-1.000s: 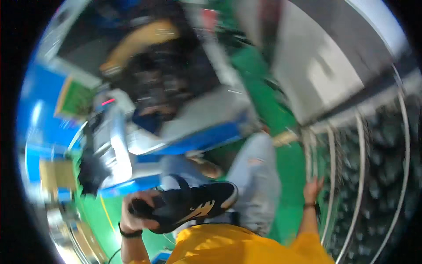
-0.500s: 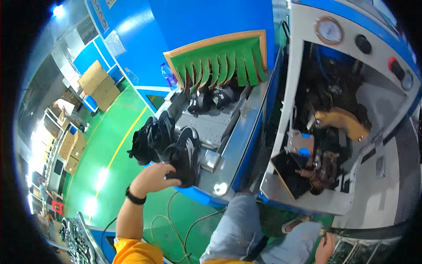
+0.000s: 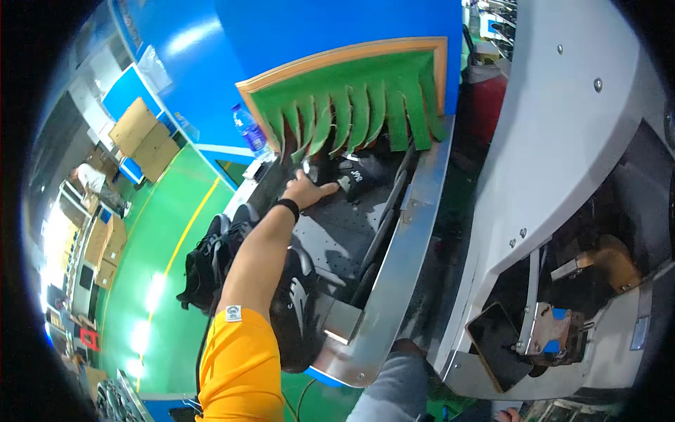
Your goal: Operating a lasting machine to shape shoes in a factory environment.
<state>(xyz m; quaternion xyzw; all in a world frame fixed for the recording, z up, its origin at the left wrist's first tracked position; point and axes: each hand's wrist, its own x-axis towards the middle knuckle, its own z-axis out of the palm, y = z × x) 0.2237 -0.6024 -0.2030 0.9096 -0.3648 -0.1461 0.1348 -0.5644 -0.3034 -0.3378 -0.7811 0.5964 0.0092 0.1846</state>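
Observation:
My left hand [image 3: 306,191] reaches over the conveyor [image 3: 330,253] to a black shoe [image 3: 320,169] under a green strip curtain [image 3: 344,112]. Its thumb and fingers are spread at the shoe's near end; no firm grip shows. Beside that shoe, to the right, lies a second black shoe [image 3: 362,172] with white marks. Under my left forearm, a black sneaker [image 3: 299,316] with a white emblem sits at the conveyor's near end, partly covered. More black sneakers [image 3: 207,257] stand left of my arm. Only a sliver of my right hand [image 3: 508,416] shows at the lower edge; its fingers are mostly hidden.
A blue machine housing [image 3: 337,28] rises behind the curtain. A plastic bottle [image 3: 249,130] stands left of the opening. On the right is a grey machine [image 3: 555,141] with a dark plate [image 3: 499,344] and metal clamp. Cartons [image 3: 144,141] and a person [image 3: 95,183] are far left.
My left hand has left the near sneaker and moved forward to the shoes at the curtain. The view has shifted closer to the conveyor. My right hand has dropped mostly out of view.

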